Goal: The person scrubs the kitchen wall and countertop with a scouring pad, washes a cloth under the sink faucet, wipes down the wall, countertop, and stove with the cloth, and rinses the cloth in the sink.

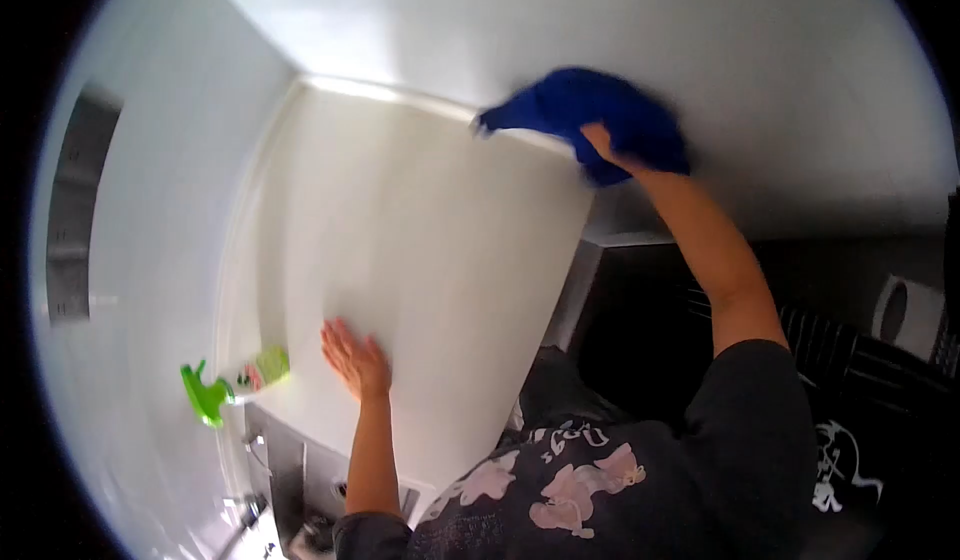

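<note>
A blue cloth (560, 100) is spread against the wall at the far right end of the white countertop (430, 220). My right hand (606, 144) presses on it with the arm stretched out; the cloth is somewhat blurred and covers most of the fingers. My left hand (356, 356) lies flat on the countertop, its fingers extended and nothing in them. To the left of that hand is a spray bottle (262, 371) with a green trigger head, at the counter's left edge by the wall.
A steel sink (290, 470) with a tap (245, 510) lies at the lower left. Wall outlets (80, 200) are on the left wall. Below the counter at right is a dark space, with a white roll-like object (908, 312) at the far right.
</note>
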The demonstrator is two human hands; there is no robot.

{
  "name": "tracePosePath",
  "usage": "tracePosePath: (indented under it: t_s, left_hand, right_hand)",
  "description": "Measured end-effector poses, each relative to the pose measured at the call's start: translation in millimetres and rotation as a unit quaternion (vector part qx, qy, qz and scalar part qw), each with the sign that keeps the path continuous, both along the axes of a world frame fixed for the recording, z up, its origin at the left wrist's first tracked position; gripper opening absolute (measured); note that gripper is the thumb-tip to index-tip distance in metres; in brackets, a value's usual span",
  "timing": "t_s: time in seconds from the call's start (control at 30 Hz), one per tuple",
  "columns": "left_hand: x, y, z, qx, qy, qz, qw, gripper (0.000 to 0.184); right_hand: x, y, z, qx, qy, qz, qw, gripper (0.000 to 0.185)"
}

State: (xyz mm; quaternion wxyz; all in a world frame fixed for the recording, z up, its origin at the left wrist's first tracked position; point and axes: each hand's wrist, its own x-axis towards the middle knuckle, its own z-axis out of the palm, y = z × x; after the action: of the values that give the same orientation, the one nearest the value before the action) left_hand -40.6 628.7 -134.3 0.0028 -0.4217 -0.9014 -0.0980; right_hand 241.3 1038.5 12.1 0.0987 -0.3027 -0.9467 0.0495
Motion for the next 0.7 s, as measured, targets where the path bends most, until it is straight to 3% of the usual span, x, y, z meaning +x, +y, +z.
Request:
tracePosePath:
  t_s: [0.03, 0.17, 0.3, 0.4, 0.47, 0.53, 0.6, 0.67, 0.7]
  left_hand:
    - [-3.1, -3.0, -2.1, 0.0, -0.001, -0.001, 1.0, 0.061]
    - [8.7, -9.5, 29.3, 0.101, -0.043, 0.018, 0.994, 0.063]
    - [40.4, -80.5, 76.9, 0.113, -0.11, 0.043, 0.986, 0.056]
    - [66.5, -174.0, 87.0, 0.067, -0.132, 0.135, 0.98, 0.051]
    - [86.8, -230.2, 95.5, 0.051, -0.127, 0.237, 0.962, 0.047]
    - [105.4, -281.5, 101.4, 0.065, -0.101, 0.319, 0.94, 0.044]
    - [120.3, -321.2, 106.4, 0.081, -0.072, 0.364, 0.925, 0.041]
    - [125.8, -345.7, 111.7, 0.084, -0.073, 0.379, 0.919, 0.04]
    - [128.7, -358.7, 114.2, 0.083, -0.08, 0.386, 0.915, 0.04]
  right_hand:
    - [-5.5, -10.3, -21.0, 0.016, 0.007, 0.054, 0.998, 0.045]
    - [-38.8, -32.0, -65.2, 0.031, 0.007, 0.086, 0.996, 0.043]
    - [-86.4, -36.3, -88.0, 0.051, 0.053, 0.101, 0.992, 0.04]
    - [-134.2, -45.6, -108.1, 0.038, 0.116, 0.092, 0.988, 0.038]
    - [-166.8, -69.4, -138.2, -0.064, 0.143, 0.075, 0.985, 0.038]
    - [-200.8, -108.8, -170.4, -0.245, 0.158, 0.027, 0.956, 0.04]
    - [-228.8, -211.4, -122.8, -0.281, 0.174, 0.07, 0.941, 0.041]
    - [-254.8, -297.1, -136.5, -0.16, 0.15, 0.166, 0.961, 0.049]
    - [-259.5, -344.7, -148.6, -0.164, 0.053, 0.117, 0.978, 0.053]
